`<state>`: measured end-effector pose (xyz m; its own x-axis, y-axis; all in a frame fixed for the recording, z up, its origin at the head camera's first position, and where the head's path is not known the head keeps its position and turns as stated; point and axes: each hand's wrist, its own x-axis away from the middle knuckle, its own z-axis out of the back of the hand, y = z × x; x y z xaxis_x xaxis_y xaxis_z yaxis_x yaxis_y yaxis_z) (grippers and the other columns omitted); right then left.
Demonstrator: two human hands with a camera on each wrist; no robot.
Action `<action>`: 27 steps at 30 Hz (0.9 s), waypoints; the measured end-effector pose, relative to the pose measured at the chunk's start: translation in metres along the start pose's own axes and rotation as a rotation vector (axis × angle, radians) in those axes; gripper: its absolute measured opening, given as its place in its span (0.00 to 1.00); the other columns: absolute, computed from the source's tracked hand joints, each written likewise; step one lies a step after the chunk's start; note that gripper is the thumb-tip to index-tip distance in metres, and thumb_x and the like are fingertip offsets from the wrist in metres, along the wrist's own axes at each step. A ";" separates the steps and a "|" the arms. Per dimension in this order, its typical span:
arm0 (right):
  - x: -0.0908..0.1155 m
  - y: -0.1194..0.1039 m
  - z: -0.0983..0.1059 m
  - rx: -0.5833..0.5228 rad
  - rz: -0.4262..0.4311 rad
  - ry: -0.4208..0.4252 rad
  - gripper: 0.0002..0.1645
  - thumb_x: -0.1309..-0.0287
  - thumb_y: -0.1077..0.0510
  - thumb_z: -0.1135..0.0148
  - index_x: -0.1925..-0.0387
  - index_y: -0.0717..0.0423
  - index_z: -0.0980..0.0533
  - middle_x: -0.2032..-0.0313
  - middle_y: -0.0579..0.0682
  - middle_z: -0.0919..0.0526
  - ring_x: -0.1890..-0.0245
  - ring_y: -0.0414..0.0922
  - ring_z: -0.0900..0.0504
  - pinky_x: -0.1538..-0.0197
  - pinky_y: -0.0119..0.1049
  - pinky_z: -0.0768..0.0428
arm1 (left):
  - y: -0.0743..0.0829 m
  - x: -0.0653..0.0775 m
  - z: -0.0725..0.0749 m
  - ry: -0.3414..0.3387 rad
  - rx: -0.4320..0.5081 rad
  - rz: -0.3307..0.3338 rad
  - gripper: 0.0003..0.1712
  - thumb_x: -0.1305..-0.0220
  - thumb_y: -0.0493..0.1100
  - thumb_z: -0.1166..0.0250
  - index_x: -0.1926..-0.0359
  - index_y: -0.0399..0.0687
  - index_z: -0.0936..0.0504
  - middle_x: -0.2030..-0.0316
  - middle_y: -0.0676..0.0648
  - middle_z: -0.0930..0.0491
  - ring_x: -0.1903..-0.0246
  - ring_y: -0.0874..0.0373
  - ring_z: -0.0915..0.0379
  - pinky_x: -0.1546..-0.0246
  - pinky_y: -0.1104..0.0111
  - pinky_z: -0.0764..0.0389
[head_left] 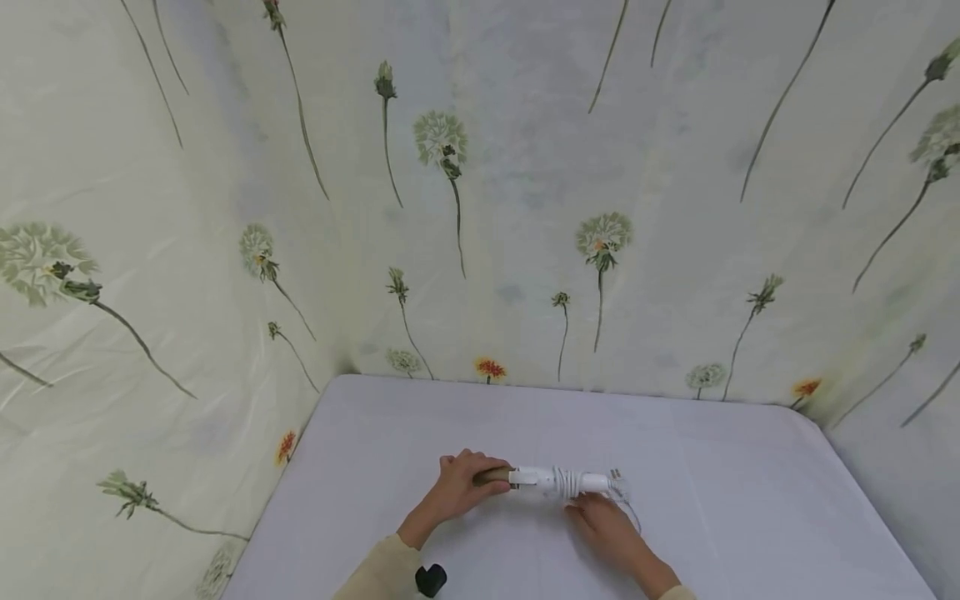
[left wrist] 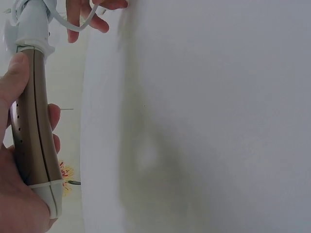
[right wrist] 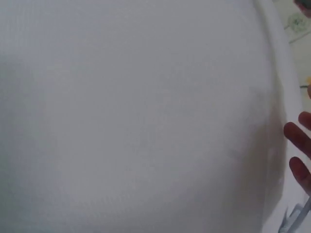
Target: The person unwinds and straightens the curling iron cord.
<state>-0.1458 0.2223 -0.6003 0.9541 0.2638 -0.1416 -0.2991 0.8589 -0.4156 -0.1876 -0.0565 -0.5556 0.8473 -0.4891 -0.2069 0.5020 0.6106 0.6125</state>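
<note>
Head view: two hands (head_left: 463, 483) (head_left: 609, 528), one cord-wrapped appliance (head_left: 527, 476), seemingly one plug (head_left: 617, 487).

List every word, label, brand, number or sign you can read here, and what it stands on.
None can be read in any view.
The corded appliance shows small dark dots on its brown part, not letters; any finer marking is too small to tell.
</note>
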 end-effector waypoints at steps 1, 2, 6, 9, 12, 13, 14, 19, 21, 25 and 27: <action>0.002 -0.001 -0.002 0.020 0.024 -0.001 0.18 0.37 0.52 0.42 0.46 0.47 0.24 0.46 0.48 0.20 0.43 0.47 0.24 0.41 0.48 0.29 | 0.000 0.000 0.000 0.002 -0.003 0.006 0.20 0.42 0.62 0.38 0.49 0.67 0.19 0.62 0.62 0.18 0.66 0.67 0.36 0.63 0.64 0.51; 0.003 -0.002 -0.004 0.035 0.051 0.009 0.19 0.38 0.52 0.41 0.45 0.48 0.25 0.44 0.49 0.21 0.42 0.49 0.24 0.40 0.52 0.30 | 0.001 -0.001 0.000 0.006 -0.006 0.010 0.20 0.42 0.63 0.39 0.50 0.67 0.19 0.62 0.62 0.18 0.66 0.67 0.36 0.63 0.64 0.51; 0.010 -0.009 -0.011 0.137 0.151 0.085 0.25 0.43 0.51 0.37 0.43 0.50 0.26 0.43 0.54 0.22 0.42 0.55 0.25 0.41 0.62 0.39 | 0.001 -0.002 0.000 0.022 -0.017 0.014 0.20 0.43 0.63 0.39 0.50 0.67 0.19 0.62 0.60 0.18 0.66 0.66 0.36 0.63 0.63 0.51; 0.013 -0.017 -0.013 0.163 0.190 0.120 0.29 0.45 0.50 0.35 0.41 0.51 0.27 0.41 0.54 0.24 0.43 0.55 0.25 0.42 0.64 0.44 | 0.000 -0.003 0.000 0.036 -0.032 0.018 0.20 0.43 0.62 0.38 0.51 0.66 0.18 0.62 0.60 0.18 0.67 0.67 0.36 0.64 0.63 0.51; 0.015 -0.024 -0.014 0.104 0.200 0.152 0.33 0.44 0.51 0.35 0.38 0.54 0.30 0.39 0.54 0.26 0.42 0.53 0.25 0.40 0.64 0.45 | -0.001 -0.003 -0.001 0.048 -0.048 0.027 0.20 0.43 0.62 0.38 0.51 0.66 0.18 0.64 0.59 0.18 0.68 0.67 0.38 0.65 0.63 0.51; 0.015 -0.026 -0.014 0.067 0.200 0.164 0.33 0.44 0.53 0.35 0.37 0.55 0.31 0.40 0.54 0.25 0.41 0.53 0.25 0.40 0.63 0.44 | 0.000 -0.004 -0.001 0.053 -0.051 0.030 0.20 0.44 0.62 0.38 0.51 0.66 0.18 0.65 0.59 0.18 0.69 0.66 0.38 0.65 0.63 0.51; 0.015 -0.029 -0.013 0.019 0.193 0.174 0.32 0.43 0.55 0.36 0.37 0.57 0.32 0.40 0.54 0.25 0.41 0.52 0.26 0.39 0.61 0.43 | 0.000 -0.004 -0.001 0.059 -0.054 0.030 0.20 0.44 0.62 0.38 0.51 0.66 0.18 0.65 0.59 0.19 0.69 0.66 0.39 0.65 0.63 0.51; 0.013 -0.036 -0.009 -0.198 0.091 0.195 0.21 0.36 0.58 0.43 0.42 0.53 0.29 0.47 0.44 0.21 0.43 0.43 0.25 0.38 0.50 0.35 | 0.000 -0.009 0.001 0.082 -0.080 0.029 0.20 0.44 0.62 0.37 0.51 0.66 0.18 0.66 0.58 0.19 0.69 0.66 0.39 0.64 0.63 0.52; 0.011 -0.038 -0.006 -0.256 0.035 0.198 0.14 0.33 0.56 0.46 0.48 0.51 0.27 0.51 0.42 0.19 0.48 0.38 0.24 0.42 0.45 0.31 | 0.001 -0.011 0.001 0.085 -0.089 0.027 0.20 0.44 0.61 0.36 0.51 0.66 0.18 0.66 0.58 0.20 0.69 0.66 0.40 0.64 0.63 0.52; 0.009 -0.041 -0.002 -0.346 -0.055 0.174 0.09 0.32 0.52 0.49 0.58 0.49 0.24 0.63 0.40 0.18 0.64 0.31 0.25 0.57 0.34 0.25 | 0.003 -0.013 0.001 0.095 -0.093 0.022 0.19 0.45 0.59 0.34 0.51 0.66 0.18 0.67 0.58 0.20 0.69 0.66 0.39 0.64 0.63 0.52; 0.009 -0.042 -0.001 -0.357 -0.080 0.158 0.09 0.32 0.51 0.49 0.62 0.48 0.23 0.68 0.39 0.19 0.70 0.30 0.28 0.63 0.30 0.27 | 0.004 -0.013 0.000 0.097 -0.102 0.022 0.19 0.45 0.59 0.34 0.51 0.67 0.18 0.67 0.58 0.20 0.69 0.66 0.39 0.64 0.63 0.52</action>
<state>-0.1245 0.1883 -0.5852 0.9692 0.1077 -0.2215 -0.2363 0.6599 -0.7132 -0.1972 -0.0480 -0.5503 0.8685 -0.4156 -0.2701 0.4941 0.6829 0.5381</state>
